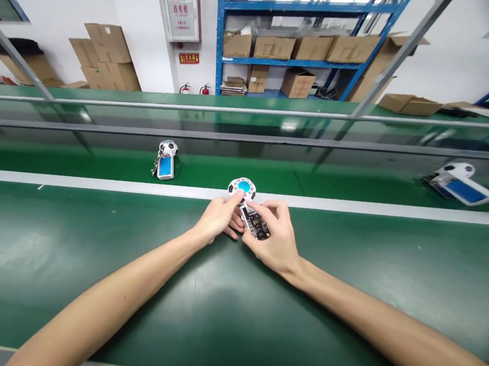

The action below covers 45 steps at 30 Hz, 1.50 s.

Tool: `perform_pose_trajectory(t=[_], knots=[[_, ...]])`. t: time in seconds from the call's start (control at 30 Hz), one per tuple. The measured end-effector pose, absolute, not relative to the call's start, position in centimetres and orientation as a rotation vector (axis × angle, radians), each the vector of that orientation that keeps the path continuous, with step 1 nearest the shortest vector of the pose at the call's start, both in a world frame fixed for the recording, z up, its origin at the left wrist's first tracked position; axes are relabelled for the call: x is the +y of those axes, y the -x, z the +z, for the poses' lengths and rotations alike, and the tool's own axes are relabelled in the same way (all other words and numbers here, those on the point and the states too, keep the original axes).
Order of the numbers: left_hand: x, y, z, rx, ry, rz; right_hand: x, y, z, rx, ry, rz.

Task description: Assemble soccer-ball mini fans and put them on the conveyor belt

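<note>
Near the middle of the bench, both hands are closed on one small device with a round, soccer-ball-patterned head [233, 189] and a light blue disc at its centre. My left hand [217, 219] pinches it from the left, its thumb lying on the round head. On the other side, my right hand [279, 239] grips a dark circuit board [257, 225] in the device's lower part between thumb and fingers. The fingers hide part of the white casing. Whether the board is fully seated cannot be seen.
On the green conveyor belt [209, 166] lie two similar devices: a soccer-ball device [166, 165] to the left and another soccer-ball device [465, 188] to the right. A white strip [101, 186] edges the belt. Behind stand a blue shelf [273, 5] and cardboard boxes [109, 44].
</note>
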<state>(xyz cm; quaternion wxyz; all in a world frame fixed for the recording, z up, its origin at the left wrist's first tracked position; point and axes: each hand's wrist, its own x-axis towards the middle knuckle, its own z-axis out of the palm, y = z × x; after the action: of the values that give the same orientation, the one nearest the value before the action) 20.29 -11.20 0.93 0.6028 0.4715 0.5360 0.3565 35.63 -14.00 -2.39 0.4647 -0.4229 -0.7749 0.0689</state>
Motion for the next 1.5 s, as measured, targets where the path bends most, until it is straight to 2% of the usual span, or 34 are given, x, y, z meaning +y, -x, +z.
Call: perform_pose_trajectory(t=[0.23,0.47,0.93,1.5], knots=[[-10.8,-19.7,1.3,1.172,-0.964,0.793,-14.1,-35.3,-2.4,-1.865,1.008,0.082],[-12.3,-19.7,0.0,0.958,-1.0,0.885,-13.3,-35.0,-2.3,-1.902,1.06,0.148],[-12.4,-20.2,-0.8,1.033,-1.226,0.929,-12.3,-35.2,-2.0,-1.95,1.089,0.277],[-12.9,-20.8,0.0,1.03,-0.931,0.909,-10.4,-34.7,-1.2,-2.034,1.007,-0.209]])
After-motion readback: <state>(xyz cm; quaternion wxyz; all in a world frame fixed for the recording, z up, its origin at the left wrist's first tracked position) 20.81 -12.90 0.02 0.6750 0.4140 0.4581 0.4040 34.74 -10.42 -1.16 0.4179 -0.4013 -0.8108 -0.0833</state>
